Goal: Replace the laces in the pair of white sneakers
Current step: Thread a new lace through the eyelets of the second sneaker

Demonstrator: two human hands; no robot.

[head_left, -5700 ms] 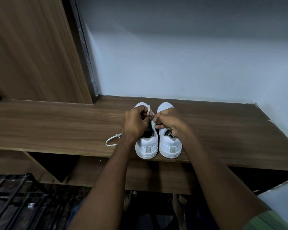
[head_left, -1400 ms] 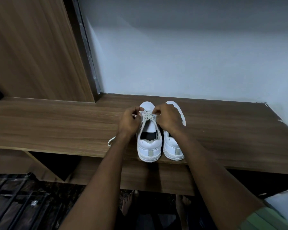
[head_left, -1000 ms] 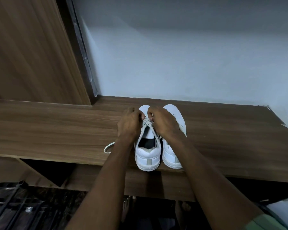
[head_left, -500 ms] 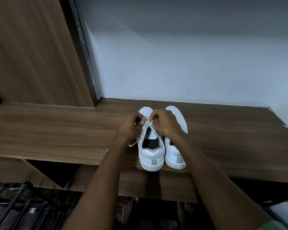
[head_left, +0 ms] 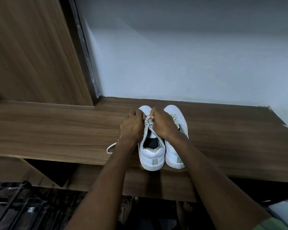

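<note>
Two white sneakers stand side by side on the wooden shelf (head_left: 56,130), heels toward me. The left sneaker (head_left: 152,155) has a grey-white lace (head_left: 148,124) crossed over its upper eyelets. My left hand (head_left: 132,128) and my right hand (head_left: 163,126) meet over its forefoot, each pinching the lace near the toe end. A loose loop of the lace (head_left: 111,147) trails out on the shelf from under my left wrist. The right sneaker (head_left: 175,155) is partly covered by my right forearm; some lacing shows on its top.
The shelf's front edge runs just under the sneaker heels, with a dark opening beneath. A wooden panel (head_left: 32,55) rises at the back left and a pale wall (head_left: 189,55) stands behind. A black metal rack (head_left: 12,209) sits on the floor at lower left.
Both hands have stayed on the left sneaker's lace and shifted slightly toward its toe. The loose loop now lies visible on the shelf left of my wrist.
</note>
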